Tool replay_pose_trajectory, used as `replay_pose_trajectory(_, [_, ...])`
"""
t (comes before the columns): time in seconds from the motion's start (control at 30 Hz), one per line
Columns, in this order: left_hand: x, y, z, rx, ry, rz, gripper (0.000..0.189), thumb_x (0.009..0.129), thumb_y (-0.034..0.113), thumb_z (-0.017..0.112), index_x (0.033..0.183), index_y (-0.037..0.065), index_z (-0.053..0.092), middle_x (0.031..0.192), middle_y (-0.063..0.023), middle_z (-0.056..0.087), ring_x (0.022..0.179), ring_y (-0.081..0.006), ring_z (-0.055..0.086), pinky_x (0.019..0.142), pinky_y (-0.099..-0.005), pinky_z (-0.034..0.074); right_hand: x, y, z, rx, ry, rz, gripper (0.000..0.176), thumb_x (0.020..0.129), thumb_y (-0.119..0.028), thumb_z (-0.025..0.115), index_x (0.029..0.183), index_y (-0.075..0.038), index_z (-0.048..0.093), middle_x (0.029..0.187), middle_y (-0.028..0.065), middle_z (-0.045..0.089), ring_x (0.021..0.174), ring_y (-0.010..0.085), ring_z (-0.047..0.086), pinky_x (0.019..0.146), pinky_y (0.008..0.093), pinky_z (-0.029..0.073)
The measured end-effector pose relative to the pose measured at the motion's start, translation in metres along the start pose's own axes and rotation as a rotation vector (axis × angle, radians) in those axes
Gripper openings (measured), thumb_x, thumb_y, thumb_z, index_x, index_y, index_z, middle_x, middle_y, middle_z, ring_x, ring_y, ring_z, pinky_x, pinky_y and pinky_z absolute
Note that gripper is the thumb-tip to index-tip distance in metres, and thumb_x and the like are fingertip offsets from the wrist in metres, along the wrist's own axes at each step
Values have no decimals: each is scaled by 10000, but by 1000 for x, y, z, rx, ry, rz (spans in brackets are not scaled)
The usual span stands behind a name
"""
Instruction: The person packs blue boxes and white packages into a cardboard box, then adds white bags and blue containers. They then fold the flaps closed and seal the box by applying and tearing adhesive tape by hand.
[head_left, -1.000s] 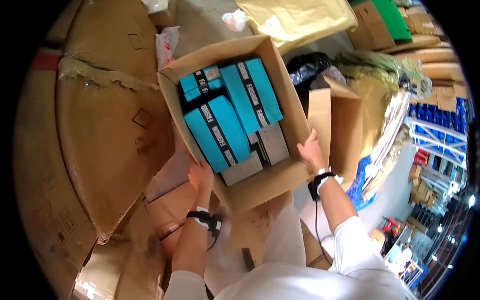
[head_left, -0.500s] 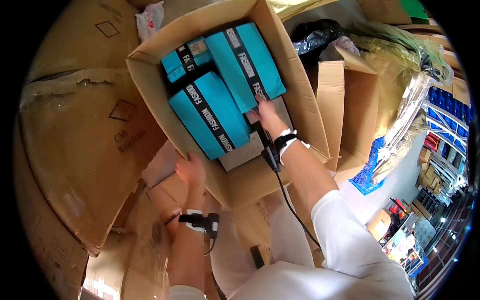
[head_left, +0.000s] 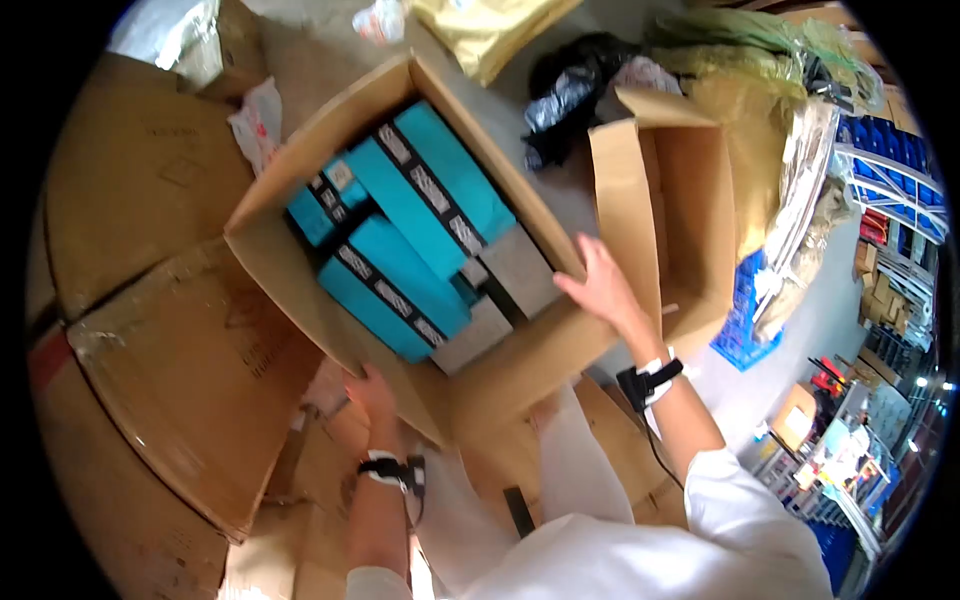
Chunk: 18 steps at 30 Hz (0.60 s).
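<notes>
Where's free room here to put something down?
The big box is crowded: teal boxes and grey boxes fill it. The smaller carton past the right hand looks bare inside. Bare floor shows between the two.

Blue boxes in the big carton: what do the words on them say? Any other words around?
White letters on the black bands of the teal boxes: too blurred to read.
The label on the small teal box: too small.
Print on the flat cardboard: too faint.
</notes>
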<state>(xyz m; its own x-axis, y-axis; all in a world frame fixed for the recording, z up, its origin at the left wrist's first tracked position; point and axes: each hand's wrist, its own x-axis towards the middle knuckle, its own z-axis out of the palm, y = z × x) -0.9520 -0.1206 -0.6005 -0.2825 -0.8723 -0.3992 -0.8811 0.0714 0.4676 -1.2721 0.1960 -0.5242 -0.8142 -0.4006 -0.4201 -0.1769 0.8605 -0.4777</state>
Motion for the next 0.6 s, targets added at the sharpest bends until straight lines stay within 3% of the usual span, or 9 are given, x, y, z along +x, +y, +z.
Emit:
replay_pose_trajectory(0.03, [1, -1, 1, 18, -8, -11, 465, 920, 129, 613, 1318, -92, 520, 1273, -297, 618, 1159, -477, 584, 995, -495, 470, 13, -18, -11, 31, -177, 124, 793, 857, -365, 730, 1449, 61, 419, 1448, 279, 511, 1335, 431, 503, 1103, 452, 444])
replay_pose_trajectory(0.1, [0, -3, 0, 39, -43, -8, 516, 926, 147, 617, 1358, -99, 478, 1317, -300, 592, 1213, -464, 562, 1037, -488, 446, 39, -38, -4, 51, -95, 158, 666, 879, -334, 704, 1410, 5, 486, 1344, 291, 585, 1239, 433, 573, 1042, 466, 483])
replay_pose_trajectory(0.17, [-4, 22, -12, -222, -146, -43, 487, 921, 155, 625, 1312, -114, 516, 1302, -310, 594, 1221, -428, 574, 1021, -473, 454, 67, -51, 5, 91, -3, 155, 566, 895, -319, 686, 1358, -27, 542, 1229, 289, 647, 1153, 442, 621, 987, 484, 510])
replay_pose_trajectory(0.23, [8, 15, -19, -231, -177, -7, 430, 922, 167, 624, 1244, -112, 568, 1216, -293, 641, 1166, -409, 614, 984, -461, 476, 86, -62, 20, 41, 104, 224, 414, 917, -305, 668, 1217, -19, 648, 1056, 270, 711, 1023, 455, 672, 911, 511, 538])
replay_pose_trajectory(0.27, [23, 15, -22, -234, -201, 6, 405, 922, 172, 623, 1210, -111, 593, 1173, -285, 664, 1138, -399, 633, 966, -456, 488, 92, -67, 20, 22, 90, 249, 411, 923, -310, 661, 1208, -13, 660, 1062, 280, 705, 1030, 457, 668, 910, 517, 534])
replay_pose_trajectory(0.37, [54, 52, -60, -41, -481, -244, 345, 922, 176, 617, 1130, -98, 642, 1042, -253, 717, 1008, -398, 684, 899, -450, 516, 83, -67, 21, -70, -15, 266, 387, 941, -312, 644, 1141, 14, 696, 1045, 308, 689, 1020, 472, 658, 887, 534, 529])
replay_pose_trajectory(0.47, [49, 46, -62, -68, -359, -41, 329, 928, 190, 610, 1100, -85, 667, 969, -243, 734, 912, -411, 697, 854, -454, 527, 72, -67, 17, -162, -18, 208, 364, 947, -304, 637, 1048, 40, 702, 975, 322, 681, 958, 507, 647, 830, 552, 528])
replay_pose_trajectory(0.6, [73, 71, -80, -87, -388, -103, 319, 926, 185, 606, 1070, -88, 689, 1042, -286, 719, 972, -415, 695, 872, -456, 522, 81, -97, -5, -159, -21, 229, 356, 941, -305, 643, 1023, 34, 712, 974, 329, 685, 959, 501, 659, 841, 552, 535])
